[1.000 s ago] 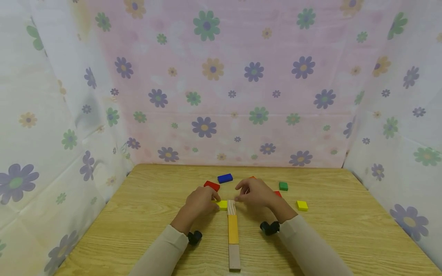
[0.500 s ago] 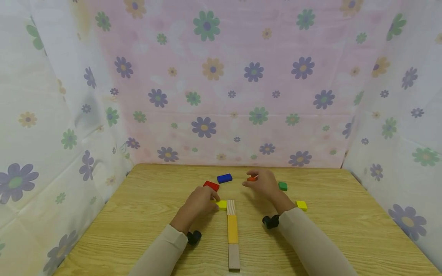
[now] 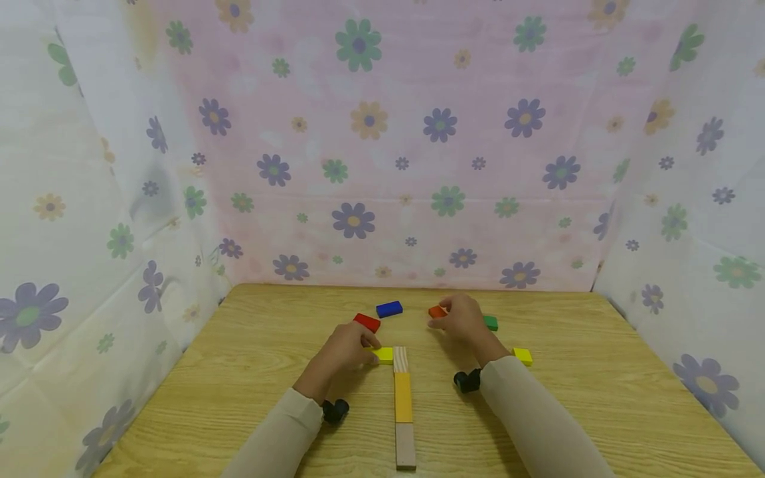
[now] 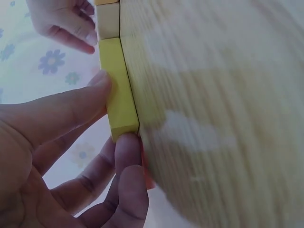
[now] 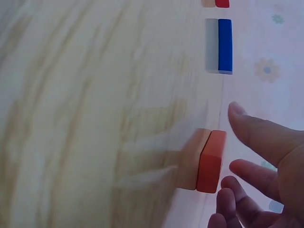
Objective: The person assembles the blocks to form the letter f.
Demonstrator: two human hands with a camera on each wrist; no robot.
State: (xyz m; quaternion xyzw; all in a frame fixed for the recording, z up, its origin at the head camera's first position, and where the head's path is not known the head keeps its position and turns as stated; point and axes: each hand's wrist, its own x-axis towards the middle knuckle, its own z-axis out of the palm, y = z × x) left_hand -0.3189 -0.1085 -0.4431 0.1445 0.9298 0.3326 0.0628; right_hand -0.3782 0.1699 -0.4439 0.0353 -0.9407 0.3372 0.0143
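In the head view my left hand (image 3: 342, 350) holds a yellow block (image 3: 385, 356) at its left end. The left wrist view shows thumb and fingers pinching this yellow block (image 4: 119, 92) along its side and end. Its other end meets a pale striped wooden block (image 3: 400, 358), which heads a line with a yellow-orange block (image 3: 403, 397) and a light brown block (image 3: 405, 446). My right hand (image 3: 465, 323) is beside an orange block (image 3: 436, 311) at the back. In the right wrist view its thumb and fingers are spread apart, close to the orange block (image 5: 212, 162).
Behind the left hand lie a red block (image 3: 367, 322) and a blue block (image 3: 390, 309). To the right are a green block (image 3: 491, 323), partly covered by the right hand, and another yellow block (image 3: 522, 356). Flowered cloth (image 3: 412, 166) walls the table (image 3: 269, 318) at back and sides.
My right hand has moved from beside the striped block back and right to the orange block. A red block seen near it earlier is now hidden. The left hand stays on the yellow block.
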